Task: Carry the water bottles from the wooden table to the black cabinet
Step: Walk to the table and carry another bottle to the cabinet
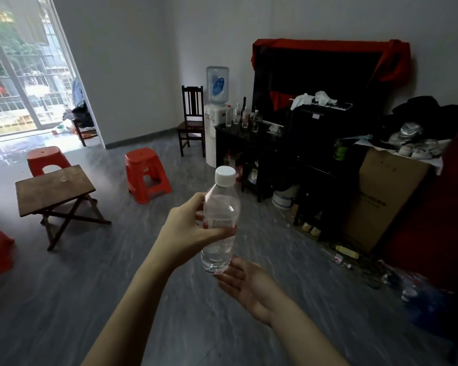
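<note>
Left hand (189,228) grip wraps the middle of a clear plastic water bottle with white screw cap (220,220), fingers curled round the label band, thumb on the near side; bottle upright, slightly tilted, held in the air at frame centre. Right hand (246,283) grip is wide, palm up, fingers straight, just under the bottle base at 5 o'clock from it; contact with the base can't be told. Bottle label shows red and white, print too small to read. Small wooden folding table with crossed legs (54,188), the surface at 9 o'clock, well apart from the bottle. Black cabinet (245,143) at 1 o'clock, several clear bottles (242,117) standing on its top; their labels unreadable. White water dispenser with blue jug (217,101) just left of the cabinet, blue jug sticker illegible. Brown cardboard box (381,196) at 3 o'clock has dark printed writing, too blurred to read. Red plastic stool (146,175) at 11 o'clock. Cabinet's lower shelves dark, contents hard to make out; right edge items cut off.
</note>
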A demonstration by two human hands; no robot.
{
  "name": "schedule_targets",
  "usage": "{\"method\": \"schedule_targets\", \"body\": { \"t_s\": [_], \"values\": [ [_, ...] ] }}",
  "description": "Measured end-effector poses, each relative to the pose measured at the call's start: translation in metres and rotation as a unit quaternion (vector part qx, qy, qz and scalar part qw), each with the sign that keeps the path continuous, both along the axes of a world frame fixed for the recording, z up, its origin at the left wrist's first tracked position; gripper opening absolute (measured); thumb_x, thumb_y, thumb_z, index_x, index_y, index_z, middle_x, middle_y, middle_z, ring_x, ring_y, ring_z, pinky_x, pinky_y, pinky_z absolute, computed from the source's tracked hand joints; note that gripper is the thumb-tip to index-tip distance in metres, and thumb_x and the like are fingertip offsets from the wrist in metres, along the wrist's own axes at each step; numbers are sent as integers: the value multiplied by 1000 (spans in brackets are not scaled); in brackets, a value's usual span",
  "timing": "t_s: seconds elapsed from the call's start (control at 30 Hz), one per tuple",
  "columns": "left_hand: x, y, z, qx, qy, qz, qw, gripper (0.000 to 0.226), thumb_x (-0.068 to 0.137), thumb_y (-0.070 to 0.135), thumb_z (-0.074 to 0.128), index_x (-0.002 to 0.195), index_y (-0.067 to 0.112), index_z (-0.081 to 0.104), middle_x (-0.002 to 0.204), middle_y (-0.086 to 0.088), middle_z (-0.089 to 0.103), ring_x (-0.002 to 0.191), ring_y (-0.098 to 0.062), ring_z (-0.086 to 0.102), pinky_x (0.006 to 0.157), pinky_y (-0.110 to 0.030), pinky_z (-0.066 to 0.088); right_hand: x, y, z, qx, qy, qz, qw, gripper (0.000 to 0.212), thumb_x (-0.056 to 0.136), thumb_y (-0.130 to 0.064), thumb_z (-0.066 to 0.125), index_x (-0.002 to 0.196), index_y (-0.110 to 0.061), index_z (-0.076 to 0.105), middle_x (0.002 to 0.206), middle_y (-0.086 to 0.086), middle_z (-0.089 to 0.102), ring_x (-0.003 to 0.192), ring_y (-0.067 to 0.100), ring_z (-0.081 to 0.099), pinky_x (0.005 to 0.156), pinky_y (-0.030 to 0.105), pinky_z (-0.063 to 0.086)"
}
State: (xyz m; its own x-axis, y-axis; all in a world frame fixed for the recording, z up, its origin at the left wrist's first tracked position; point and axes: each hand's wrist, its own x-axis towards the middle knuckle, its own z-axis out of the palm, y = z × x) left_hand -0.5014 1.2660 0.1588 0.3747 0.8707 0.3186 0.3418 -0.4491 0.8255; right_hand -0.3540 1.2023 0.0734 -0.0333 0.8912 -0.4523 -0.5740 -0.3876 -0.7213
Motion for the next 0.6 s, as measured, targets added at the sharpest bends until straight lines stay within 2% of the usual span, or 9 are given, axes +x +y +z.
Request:
{"method": "schedule_targets", "body": {
  "t_s": [0.17, 0.3, 0.43, 0.6],
  "values": [
    [-5, 92, 8, 6, 12, -2, 1000, 62, 56, 60, 82, 111, 38, 63, 96, 27, 72, 87, 5, 70, 71, -12, 50, -3, 92, 6, 6, -2, -4, 1000, 20, 94, -14, 53, 100, -6, 70, 99, 14, 75, 89, 22, 73, 74, 29, 58],
    [-7, 158, 18, 10, 12, -3, 1000, 59, 57, 59, 81, 109, 40, 63, 96, 28, 72, 87, 6, 70, 70, -10, 50, -4, 157, 14, 8, -4, -18, 1000, 20, 95, -13, 52, 104, -5, 68, 100, 15, 75, 88, 23, 73, 76, 30, 58],
    [-3, 213, 21, 8, 13, -1, 1000, 56, 59, 57, 83, 108, 40, 62, 94, 26, 73, 86, 7, 70, 77, -23, 57, 2, 211, 21, 8, -7, -25, 1000, 19, 95, -12, 52, 103, -4, 67, 99, 16, 75, 85, 23, 74, 70, 30, 59],
    [10, 284, 23, 13, 14, 4, 1000, 58, 58, 59, 82, 108, 41, 61, 93, 28, 73, 85, 8, 70, 77, -24, 57, 17, 284, 23, 10, -14, -31, 999, 18, 94, -12, 53, 100, -3, 68, 97, 16, 75, 84, 23, 72, 68, 30, 59]
  ]
}}
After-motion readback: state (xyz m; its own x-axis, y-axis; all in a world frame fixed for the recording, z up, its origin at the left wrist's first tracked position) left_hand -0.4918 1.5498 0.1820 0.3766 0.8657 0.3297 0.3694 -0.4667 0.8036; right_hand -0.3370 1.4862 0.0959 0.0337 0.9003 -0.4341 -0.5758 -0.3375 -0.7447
